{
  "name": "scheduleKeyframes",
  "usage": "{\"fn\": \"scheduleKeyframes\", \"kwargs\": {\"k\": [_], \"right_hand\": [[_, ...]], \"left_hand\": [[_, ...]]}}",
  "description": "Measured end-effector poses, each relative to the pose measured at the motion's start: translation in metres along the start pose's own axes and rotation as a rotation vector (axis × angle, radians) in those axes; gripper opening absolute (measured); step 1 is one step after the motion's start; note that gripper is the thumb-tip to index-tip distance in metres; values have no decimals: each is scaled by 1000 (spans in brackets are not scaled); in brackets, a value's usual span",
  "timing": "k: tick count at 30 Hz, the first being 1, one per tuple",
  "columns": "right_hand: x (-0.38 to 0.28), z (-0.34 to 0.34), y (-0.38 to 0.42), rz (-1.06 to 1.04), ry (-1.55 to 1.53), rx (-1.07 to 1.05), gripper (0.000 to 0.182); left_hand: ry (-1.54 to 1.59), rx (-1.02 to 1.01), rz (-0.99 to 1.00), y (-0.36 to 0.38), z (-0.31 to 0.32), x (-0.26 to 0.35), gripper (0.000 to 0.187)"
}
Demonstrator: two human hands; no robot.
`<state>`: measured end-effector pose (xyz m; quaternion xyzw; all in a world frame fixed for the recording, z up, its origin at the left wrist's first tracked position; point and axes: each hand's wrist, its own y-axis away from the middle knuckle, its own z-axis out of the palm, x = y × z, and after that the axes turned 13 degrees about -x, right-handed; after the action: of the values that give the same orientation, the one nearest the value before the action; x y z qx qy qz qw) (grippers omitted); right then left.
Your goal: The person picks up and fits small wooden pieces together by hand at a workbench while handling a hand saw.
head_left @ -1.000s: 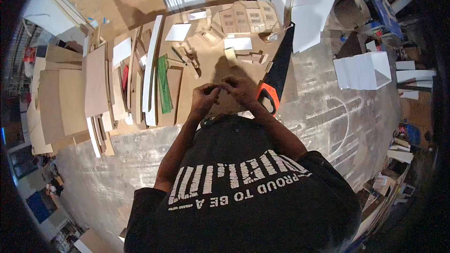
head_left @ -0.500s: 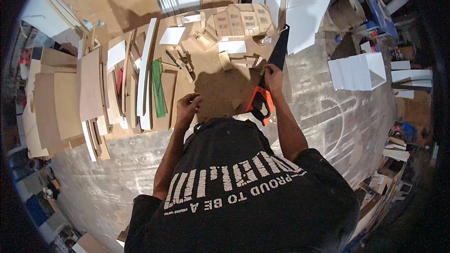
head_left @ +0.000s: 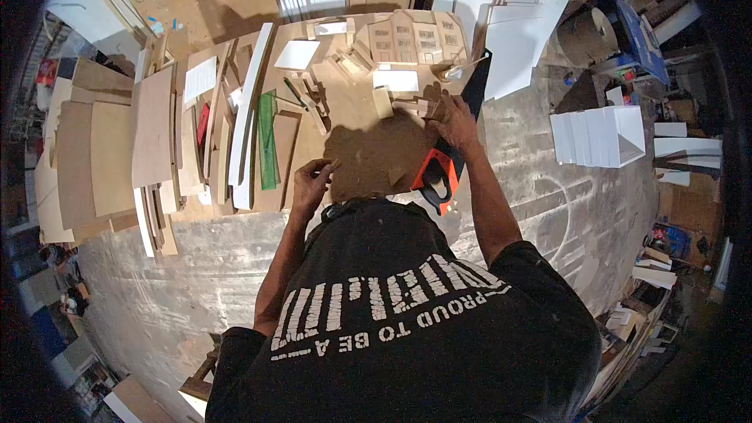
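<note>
My left hand point(head_left: 313, 182) is at the table's near side, fingertips pinched on a small pale piece too small to name. It is beside the shadowed brown work surface point(head_left: 364, 160). My right hand point(head_left: 457, 124) reaches over the handsaw point(head_left: 472, 90), near small wooden strips point(head_left: 423, 108); its fingertips are bent downward and I cannot make out what they touch. The saw's orange and black handle point(head_left: 436, 176) lies at the table's near right edge. A wooden house-front model point(head_left: 415, 37) is at the back, with a white block point(head_left: 395, 81) before it.
A green ruler or strip point(head_left: 267, 141), long white strips point(head_left: 252, 102) and stacked wooden boards point(head_left: 157, 125) lie on the left. White sheets point(head_left: 513, 39) lean at the back right. A stack of white panels point(head_left: 599, 137) stands farther right.
My right hand has moved forward and slightly left, off the saw's handle end towards the small wooden strips. My left hand has barely moved. The view has shifted slightly.
</note>
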<state>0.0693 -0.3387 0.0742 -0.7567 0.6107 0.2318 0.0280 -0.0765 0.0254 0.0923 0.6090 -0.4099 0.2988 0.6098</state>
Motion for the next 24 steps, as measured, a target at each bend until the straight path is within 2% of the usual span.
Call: {"fn": "scheduleKeyframes", "kwargs": {"k": [5,7,10,13,16,19,22,24], "right_hand": [[16,8,-8,-33,32,22,61],[10,-6,-6,-39,-18,34,49],[19,-24,-9,-102,-86,-20,42],[52,-1,-25,-158,-181,145,38],[64,1,-27,-60,-324,172,37],[57,3,-18,27,-596,296,32],[79,25,-17,27,-908,212,25],[70,32,-7,87,-902,135,22]], "left_hand": [[-1,-7,0,2,3,0,28],[5,-12,21,3,2,-1,28],[-23,-20,21,3,3,-2,28],[-44,-19,-3,5,5,3,30],[-52,6,-2,6,8,2,31],[-45,-2,22,4,10,-3,31],[-78,2,30,2,12,-9,30],[-220,21,153,-9,16,-23,29]]}}
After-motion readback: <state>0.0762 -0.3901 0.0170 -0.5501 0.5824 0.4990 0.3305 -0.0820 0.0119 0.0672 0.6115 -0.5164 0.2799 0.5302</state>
